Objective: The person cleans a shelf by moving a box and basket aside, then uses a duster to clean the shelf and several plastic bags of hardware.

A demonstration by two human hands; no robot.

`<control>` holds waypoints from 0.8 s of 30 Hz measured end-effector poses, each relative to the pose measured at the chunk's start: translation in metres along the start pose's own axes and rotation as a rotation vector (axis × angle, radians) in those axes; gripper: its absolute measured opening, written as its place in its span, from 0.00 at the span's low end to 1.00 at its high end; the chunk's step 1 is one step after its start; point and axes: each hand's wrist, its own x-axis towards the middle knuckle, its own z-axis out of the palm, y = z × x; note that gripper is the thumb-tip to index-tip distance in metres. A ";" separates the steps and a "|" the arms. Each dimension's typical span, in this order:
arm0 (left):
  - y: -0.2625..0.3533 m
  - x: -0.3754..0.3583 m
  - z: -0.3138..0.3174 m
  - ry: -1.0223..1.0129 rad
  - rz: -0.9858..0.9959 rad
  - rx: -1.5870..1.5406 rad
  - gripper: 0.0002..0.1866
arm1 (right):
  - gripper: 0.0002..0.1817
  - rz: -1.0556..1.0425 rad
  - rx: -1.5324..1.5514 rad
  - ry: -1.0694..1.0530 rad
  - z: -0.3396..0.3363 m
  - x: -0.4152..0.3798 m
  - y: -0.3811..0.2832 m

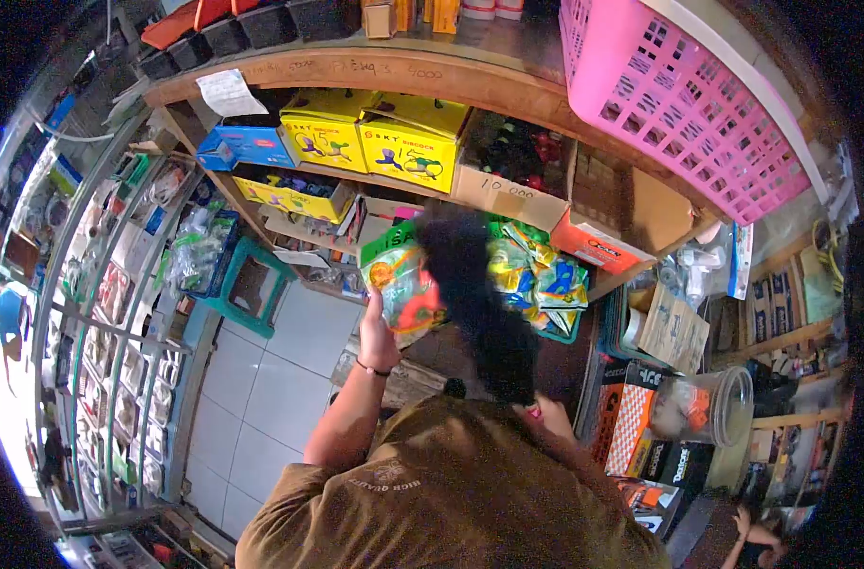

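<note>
My left hand (379,339) grips the lower left edge of a clear plastic packet (394,275) with a green header and red and orange contents; its lettering is partly covered. In my right hand (549,421) is the pink handle of a black feather duster (479,313). The duster's dark, blurred plumes reach up and left across the packet's right side. Behind the plumes, a green basket (562,332) holds several yellow, blue and green sachets (541,270).
Yellow boxes (408,147) and a blue box (252,147) line the wooden shelf (356,71). A pink basket (678,104) overhangs at upper right. A green stool (252,318) stands on the tiles. Another person's hand (756,533) shows at lower right, near a clear jar (730,408).
</note>
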 end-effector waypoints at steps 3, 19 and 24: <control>0.001 -0.007 -0.002 0.029 -0.023 -0.041 0.32 | 0.15 0.073 0.167 -0.054 0.007 0.013 0.026; -0.014 -0.056 -0.040 0.350 0.036 0.297 0.19 | 0.18 -0.883 -0.131 0.329 0.048 0.035 -0.171; -0.002 -0.052 -0.035 -0.019 0.194 0.114 0.18 | 0.24 -1.183 0.076 0.096 0.051 0.031 -0.186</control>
